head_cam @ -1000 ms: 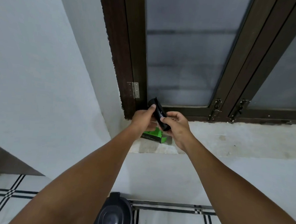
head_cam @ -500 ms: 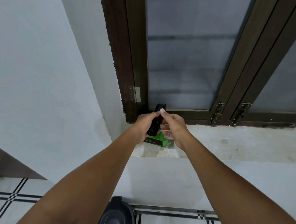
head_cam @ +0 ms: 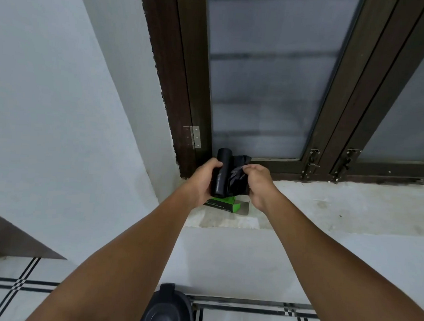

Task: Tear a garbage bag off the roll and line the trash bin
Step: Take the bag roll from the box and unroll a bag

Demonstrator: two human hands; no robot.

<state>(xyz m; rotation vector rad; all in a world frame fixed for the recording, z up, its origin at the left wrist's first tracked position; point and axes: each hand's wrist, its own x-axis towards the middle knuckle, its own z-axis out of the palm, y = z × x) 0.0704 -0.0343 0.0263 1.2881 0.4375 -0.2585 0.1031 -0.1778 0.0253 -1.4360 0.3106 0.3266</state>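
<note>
Unrolling step under way above the far window ledge: left hand clamped around black garbage-bag roll, right hand pinching its loose bag end; next, likely find the perforation, tear, then line near trash bin.

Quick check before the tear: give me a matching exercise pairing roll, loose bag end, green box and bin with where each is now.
Things:
1. garbage bag roll
2. loose bag end
3. green box
4. trash bin

Places:
A. on the floor, bottom edge of view
B. in the left hand
C. on the window ledge
D. pinched by the right hand

Pairs: 1-B, 2-D, 3-C, 4-A
</note>
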